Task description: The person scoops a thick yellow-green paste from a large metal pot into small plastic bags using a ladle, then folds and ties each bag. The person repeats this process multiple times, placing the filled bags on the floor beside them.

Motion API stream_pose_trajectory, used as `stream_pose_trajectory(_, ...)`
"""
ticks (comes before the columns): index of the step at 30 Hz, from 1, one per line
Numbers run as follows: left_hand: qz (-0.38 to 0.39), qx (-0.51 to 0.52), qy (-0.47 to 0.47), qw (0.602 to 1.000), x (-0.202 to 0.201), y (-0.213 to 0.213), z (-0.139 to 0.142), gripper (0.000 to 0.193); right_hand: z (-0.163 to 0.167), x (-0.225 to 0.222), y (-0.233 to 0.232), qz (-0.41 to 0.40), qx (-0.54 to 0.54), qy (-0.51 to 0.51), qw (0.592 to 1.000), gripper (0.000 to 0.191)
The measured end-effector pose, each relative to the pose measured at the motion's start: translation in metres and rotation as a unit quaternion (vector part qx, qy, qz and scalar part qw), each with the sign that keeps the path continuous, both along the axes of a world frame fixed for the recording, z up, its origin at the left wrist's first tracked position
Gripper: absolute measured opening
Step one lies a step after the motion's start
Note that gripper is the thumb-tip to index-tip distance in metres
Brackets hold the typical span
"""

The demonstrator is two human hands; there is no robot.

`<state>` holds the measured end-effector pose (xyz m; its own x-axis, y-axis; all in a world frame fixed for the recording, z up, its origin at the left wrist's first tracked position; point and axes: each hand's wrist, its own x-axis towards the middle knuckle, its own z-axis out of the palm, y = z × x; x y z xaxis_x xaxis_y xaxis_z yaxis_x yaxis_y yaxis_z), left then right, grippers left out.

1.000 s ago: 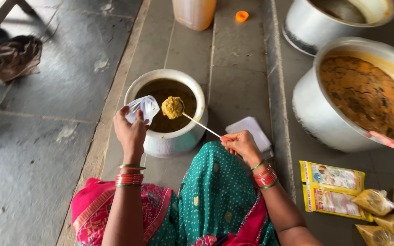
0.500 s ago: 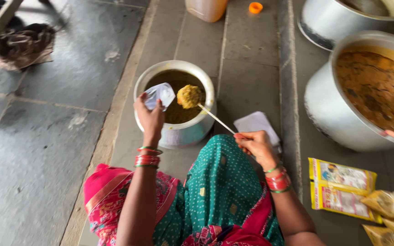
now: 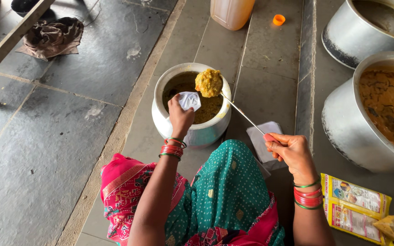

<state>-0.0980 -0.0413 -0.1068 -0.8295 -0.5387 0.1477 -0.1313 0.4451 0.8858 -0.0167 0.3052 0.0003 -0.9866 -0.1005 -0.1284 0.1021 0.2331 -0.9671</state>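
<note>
My left hand (image 3: pixel 180 117) pinches an open plastic pouch (image 3: pixel 189 100) over the steel pot (image 3: pixel 192 130), my right hand (image 3: pixel 290 152) grips the heaped ladle (image 3: pixel 209 83); tilting carelessly could slop curry past the pouch.

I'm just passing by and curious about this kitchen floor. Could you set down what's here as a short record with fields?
Left hand: holds a small clear bag open over the pot
Right hand: grips the ladle by its handle
Ladle load: a heap of yellow food, raised above the pot
Pot: white, on the stone floor, partly filled with the same food
Big pots: two at right, the nearer one full of brown curry
Packets: yellow, by the right arm
Bottle: orange, behind the pot, its cap off beside it
</note>
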Motion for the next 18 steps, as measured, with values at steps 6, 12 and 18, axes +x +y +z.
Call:
stream_pose_trajectory(6, -0.029, 0.090, -0.002, 0.995, 0.006, 0.014, 0.026, 0.071, 0.002, 0.005, -0.022, -0.013, 0.074, 0.064, 0.995, 0.032)
stream_pose_trajectory(12, -0.018, 0.095, 0.082, 0.992, 0.003, 0.018, 0.031, 0.078, 0.000, 0.017, -0.051, -0.051, 0.201, 0.199, 0.958, 0.031)
stream_pose_trajectory(18, -0.004, 0.159, 0.085, 0.984, -0.002, 0.018, 0.026, 0.084, -0.003, 0.029, -0.072, -0.059, 0.275, 0.262, 0.923, 0.023)
